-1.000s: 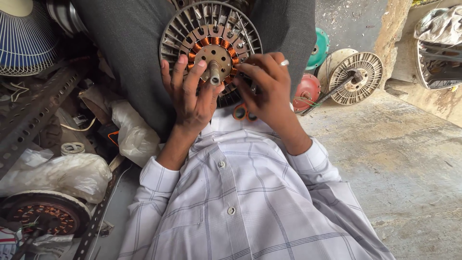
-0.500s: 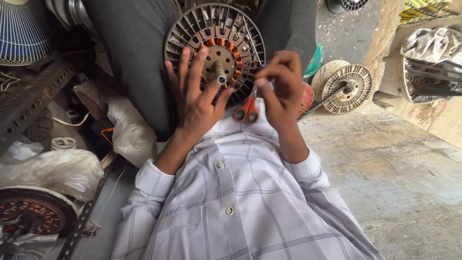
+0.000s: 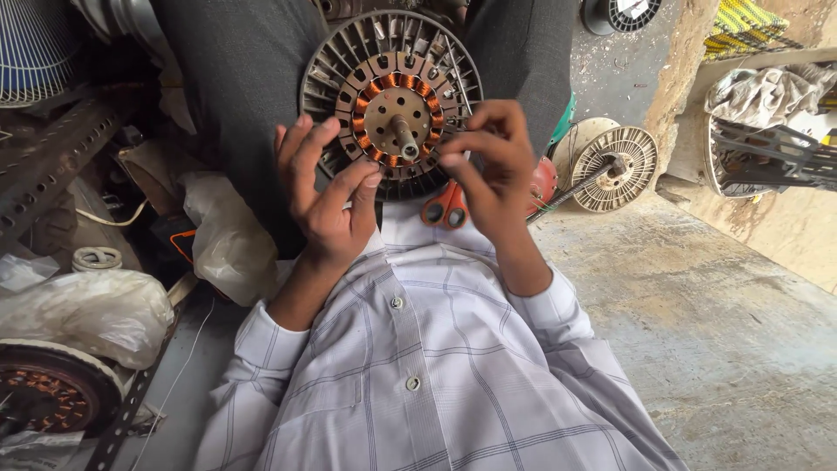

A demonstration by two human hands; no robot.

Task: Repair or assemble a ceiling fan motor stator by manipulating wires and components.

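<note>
On the fan stator (image 3: 390,105), right hand (image 3: 493,170) pinched, perhaps on wire

Concrete floor (image 3: 697,331): wire spool (image 3: 615,167), white plastic bag (image 3: 83,314), second stator (image 3: 48,397).

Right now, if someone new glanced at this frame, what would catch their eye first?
The round motor stator with its ring of copper windings, propped on the person's lap at top centre. The left hand rests against its lower rim with fingers spread, and the right hand pinches at its right edge. Orange-handled scissors lie just below, and another finned disc sits on the concrete floor to the right.
</note>
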